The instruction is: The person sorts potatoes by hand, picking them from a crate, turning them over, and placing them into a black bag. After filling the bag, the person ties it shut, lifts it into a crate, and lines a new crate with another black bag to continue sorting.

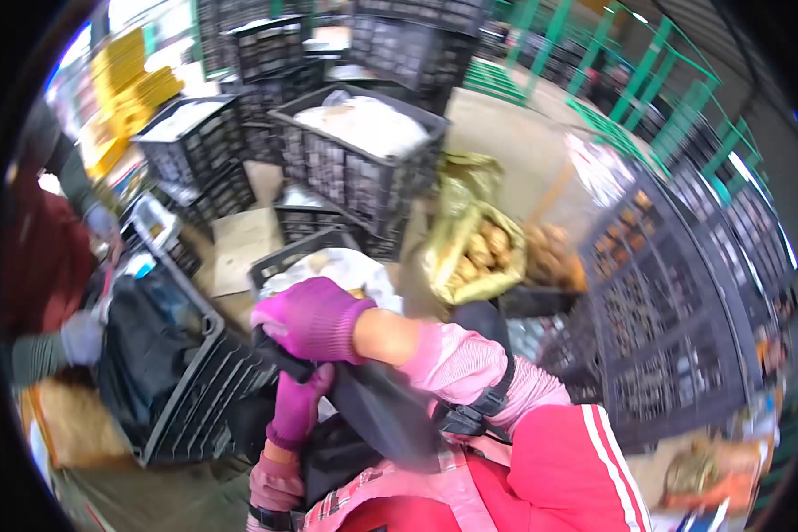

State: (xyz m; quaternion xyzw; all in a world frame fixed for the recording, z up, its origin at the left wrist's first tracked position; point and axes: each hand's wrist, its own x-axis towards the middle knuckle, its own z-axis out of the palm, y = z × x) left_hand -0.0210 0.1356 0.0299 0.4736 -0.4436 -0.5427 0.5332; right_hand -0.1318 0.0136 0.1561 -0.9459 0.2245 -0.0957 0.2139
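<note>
My right hand (315, 321), in a purple glove, is closed round the gathered edge of a black bag (386, 412) in front of my body. Just below it my left hand (298, 403), gloved in purple too, is closed on the same dark material. The lower part of the bag hangs over my lap and is blurred. Right behind my right hand stands a black crate with a white lining (355, 266) and a few light brown items in it.
A co-worker in grey gloves (82, 339) is at the left beside a black crate (213, 399) holding black cloth or plastic. A yellow sack of potato-like items (483, 253) stands ahead. Stacked crates (359, 160) rise behind; a large tilted crate (661, 328) is at the right.
</note>
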